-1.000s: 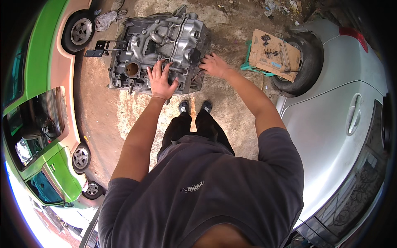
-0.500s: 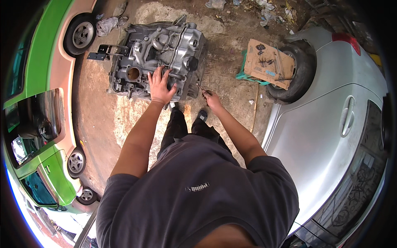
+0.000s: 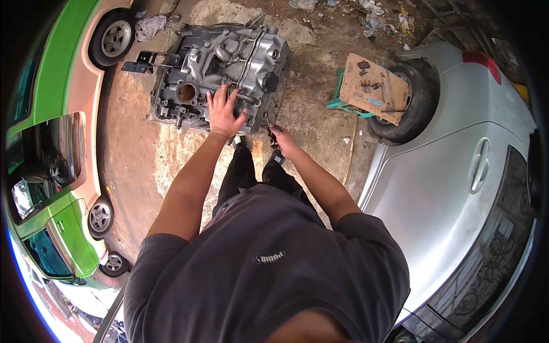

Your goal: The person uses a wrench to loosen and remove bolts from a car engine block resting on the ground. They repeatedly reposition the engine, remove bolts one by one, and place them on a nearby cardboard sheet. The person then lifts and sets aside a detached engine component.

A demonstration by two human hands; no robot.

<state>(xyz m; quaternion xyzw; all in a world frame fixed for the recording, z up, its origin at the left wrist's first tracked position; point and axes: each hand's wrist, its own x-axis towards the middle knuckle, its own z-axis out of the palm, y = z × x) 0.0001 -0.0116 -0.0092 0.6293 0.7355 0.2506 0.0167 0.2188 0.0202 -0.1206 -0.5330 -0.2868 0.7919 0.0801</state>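
A grey metal engine assembly [image 3: 229, 57], with a round bore and a black bracket [image 3: 146, 62] on its left side, sits in front of me. My left hand [image 3: 227, 111] rests on the near part of the engine, fingers spread. My right hand [image 3: 277, 137] is closed on a thin metal hand tool [image 3: 269, 123], held at the engine's near right corner; its exact kind I cannot make out.
A green-and-pink vehicle [image 3: 77, 240] stands at my left, a silver car [image 3: 434, 188] at my right. A cardboard sheet [image 3: 357, 94] with small parts and rods lies on a green stool [image 3: 336, 100] beside a tyre [image 3: 417, 126]. Scraps [image 3: 372, 11] litter the concrete floor [image 3: 314, 86].
My right hand has left the engine's right side, come lower and nearer, and now grips a tool at the near right corner. My left hand has stayed spread on the engine.
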